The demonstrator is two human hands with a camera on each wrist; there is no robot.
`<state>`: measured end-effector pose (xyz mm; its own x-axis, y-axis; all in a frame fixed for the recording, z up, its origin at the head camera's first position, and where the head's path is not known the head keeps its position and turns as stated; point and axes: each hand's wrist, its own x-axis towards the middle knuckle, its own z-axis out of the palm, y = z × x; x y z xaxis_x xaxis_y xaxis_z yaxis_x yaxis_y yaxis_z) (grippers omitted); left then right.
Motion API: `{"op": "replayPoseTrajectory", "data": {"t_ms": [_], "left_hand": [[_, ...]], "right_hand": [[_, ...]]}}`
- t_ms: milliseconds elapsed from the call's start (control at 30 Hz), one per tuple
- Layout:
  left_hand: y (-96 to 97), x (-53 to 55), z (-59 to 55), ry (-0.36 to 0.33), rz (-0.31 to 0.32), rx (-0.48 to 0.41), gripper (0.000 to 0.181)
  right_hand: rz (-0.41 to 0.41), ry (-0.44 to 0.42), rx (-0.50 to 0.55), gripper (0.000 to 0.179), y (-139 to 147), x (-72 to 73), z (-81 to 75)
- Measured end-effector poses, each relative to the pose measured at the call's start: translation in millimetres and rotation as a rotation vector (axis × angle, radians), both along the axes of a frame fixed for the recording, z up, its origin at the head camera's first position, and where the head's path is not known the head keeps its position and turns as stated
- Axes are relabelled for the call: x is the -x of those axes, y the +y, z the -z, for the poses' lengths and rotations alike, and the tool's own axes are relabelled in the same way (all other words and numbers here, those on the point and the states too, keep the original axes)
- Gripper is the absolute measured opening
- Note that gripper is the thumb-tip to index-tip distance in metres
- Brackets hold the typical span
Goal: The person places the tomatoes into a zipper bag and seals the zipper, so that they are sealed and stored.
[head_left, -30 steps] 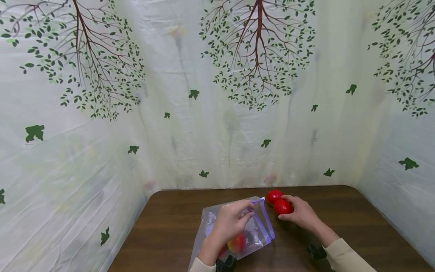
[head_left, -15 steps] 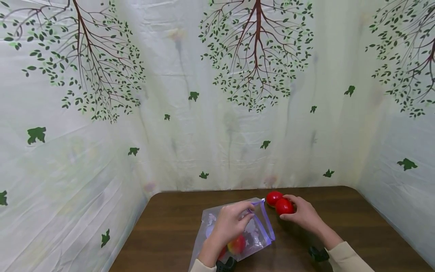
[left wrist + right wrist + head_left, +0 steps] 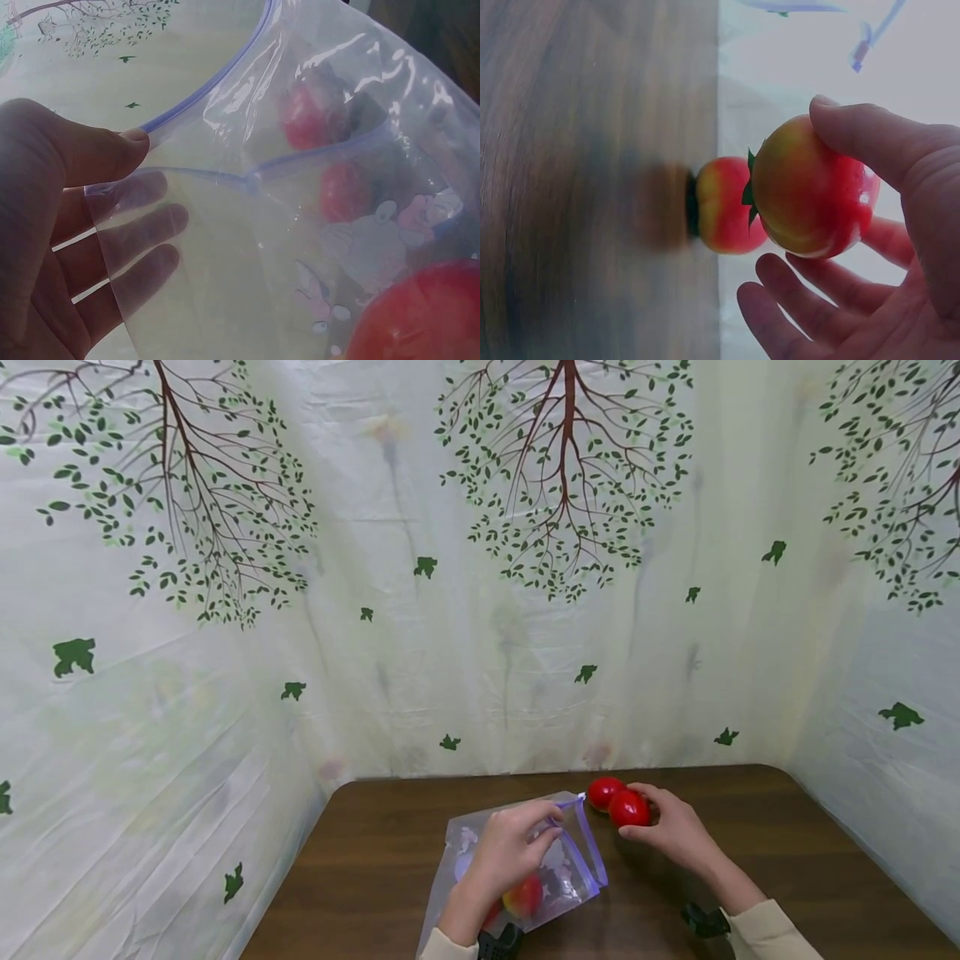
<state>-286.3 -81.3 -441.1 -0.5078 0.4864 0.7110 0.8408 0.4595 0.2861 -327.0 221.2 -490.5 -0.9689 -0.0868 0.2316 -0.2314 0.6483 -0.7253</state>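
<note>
My left hand [image 3: 510, 852] pinches the edge of a clear zip bag [image 3: 225, 285] with a purple zip strip, thumb on one side and fingers behind the film. The bag's mouth gapes toward the right in the head view. Inside it, partly behind my wrist, lies a red and yellow round fruit [image 3: 523, 896]. Between the thumb and fingers of my right hand [image 3: 671, 831] is a glossy tomato [image 3: 814, 191], red with a yellow-green underside and green leaves pointing at the table. A second tomato [image 3: 727, 202] sits on the tabletop just beyond it, partly overlapped by the held one.
The brown wooden table [image 3: 360, 852] has rounded far corners. A pale cloth [image 3: 480, 693] printed with trees and leaves hangs behind it and along both sides. Dark wrist cameras, one [image 3: 705, 920] by the right sleeve, are worn on both wrists.
My right hand has moved slightly away and to the right with the tomato, which rises a little in the head view. My left hand and the bag have stayed nearly still.
</note>
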Motion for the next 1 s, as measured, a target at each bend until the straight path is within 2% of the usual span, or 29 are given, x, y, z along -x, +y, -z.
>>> {"op": "replayPoseTrajectory", "data": {"t_ms": [267,500,667,867,1000], "left_hand": [[0.1,0.6,-0.6,0.001,0.0,0.0,0.016],[-1.1,0.6,-0.6,-0.007,0.005,0.002,0.016],[-2.0,-0.3,-1.6,-0.035,-0.002,0.007,0.015],[-2.7,0.3,-0.6,-0.015,-0.003,0.007,0.016],[-2.6,0.2,-0.9,-0.046,0.002,0.004,0.016]], "right_hand": [[0.013,0.018,0.013,0.082,-3,-5.9,-2.3],[0.037,-0.009,0.04,0.082,-4,-10.6,-3.4],[0.033,-0.009,0.058,0.078,-9,-15.1,-6.6],[0.021,-0.017,0.078,0.079,-13,-19.7,-9.1],[0.016,-0.009,0.077,0.078,-15,-21.2,-10.3]]}}
